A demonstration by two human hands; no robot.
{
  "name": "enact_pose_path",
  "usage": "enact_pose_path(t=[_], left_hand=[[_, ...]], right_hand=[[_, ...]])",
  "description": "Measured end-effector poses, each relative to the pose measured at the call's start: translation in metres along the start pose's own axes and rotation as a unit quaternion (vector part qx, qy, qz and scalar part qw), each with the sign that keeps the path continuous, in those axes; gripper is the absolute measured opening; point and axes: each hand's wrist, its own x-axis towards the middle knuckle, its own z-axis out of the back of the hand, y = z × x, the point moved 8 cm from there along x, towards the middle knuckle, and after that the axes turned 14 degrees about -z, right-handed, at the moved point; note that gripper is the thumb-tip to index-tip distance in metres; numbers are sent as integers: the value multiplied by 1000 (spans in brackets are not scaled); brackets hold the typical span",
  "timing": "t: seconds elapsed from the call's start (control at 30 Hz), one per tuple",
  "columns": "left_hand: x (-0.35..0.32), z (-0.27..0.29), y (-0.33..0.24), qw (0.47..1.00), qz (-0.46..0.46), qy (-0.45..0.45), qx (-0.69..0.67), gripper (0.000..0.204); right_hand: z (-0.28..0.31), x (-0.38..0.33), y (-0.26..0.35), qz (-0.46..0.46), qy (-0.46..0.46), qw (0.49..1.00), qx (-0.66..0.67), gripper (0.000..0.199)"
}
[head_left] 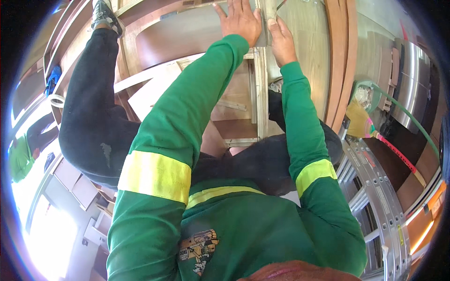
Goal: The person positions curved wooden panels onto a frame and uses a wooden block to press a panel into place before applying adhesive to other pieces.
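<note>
My left hand (241, 21) lies flat with spread fingers on a brown wooden panel (187, 35) at the top of the view. Just to its right, my right hand (282, 41) is closed around a pale grey tool (270, 10) whose upper end runs out of the frame. The tool stands against the edge between the brown panel and a lighter wood-grain board (307, 42). Both arms wear green sleeves with yellow bands. What kind of tool it is cannot be told.
My leg in black trousers (86, 107) stretches to the upper left, shoe (105, 16) on the woodwork. A plywood frame (255, 93) lies below the hands. Curved wooden strips (341, 61), a green bucket (368, 96), a broom (358, 122) and an aluminium ladder (379, 196) are at right. Another person in green (21, 157) is at the left edge.
</note>
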Motion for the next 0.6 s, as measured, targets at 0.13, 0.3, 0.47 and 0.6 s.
enact_pose_path(t=[0.13,0.3,0.47,0.6], left_hand=[[-1,0,1,999,-4,-4,36,61],[-3,2,-1,999,-12,-22,27,60],[-1,0,1,1000,1,1,17,60],[0,5,-1,1000,-2,2,23,60]], right_hand=[[9,-13,-28,-92,-66,988,-102,51],[8,-20,-29,-63,-44,996,-50,52],[7,-17,-18,-60,-39,996,-54,53],[7,-27,-15,-57,-36,997,-45,55]])
